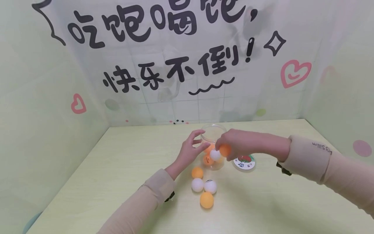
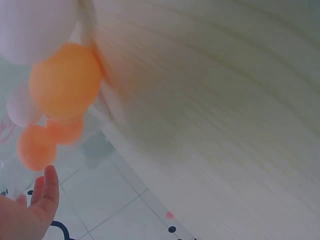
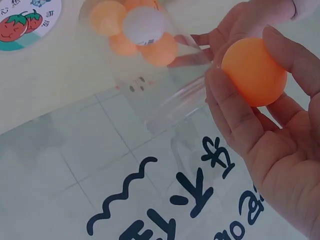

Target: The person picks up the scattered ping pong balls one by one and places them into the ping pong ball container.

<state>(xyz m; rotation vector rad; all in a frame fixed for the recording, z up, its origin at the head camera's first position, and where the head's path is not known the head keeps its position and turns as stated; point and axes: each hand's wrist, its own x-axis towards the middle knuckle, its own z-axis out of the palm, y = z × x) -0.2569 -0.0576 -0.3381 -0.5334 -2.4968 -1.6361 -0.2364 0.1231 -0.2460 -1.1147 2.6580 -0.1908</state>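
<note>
Pinching an orange ball (image 1: 225,150) in the right grip (image 1: 238,142) near a clear jar (image 1: 216,167) of other balls (image 1: 208,160); clasping the jar in the left grip (image 1: 190,149), with four loose balls (image 1: 197,185) nearby on the desk (image 1: 268,201).

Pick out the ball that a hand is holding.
The orange ball pinched in the right hand; the other visible balls sit in the clear jar or lie on the table.

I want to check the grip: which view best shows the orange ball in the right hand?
The right wrist view: the orange ball, pinched by the right hand, appears large there. The head view shows it smaller; in the left wrist view I cannot identify it.
</note>
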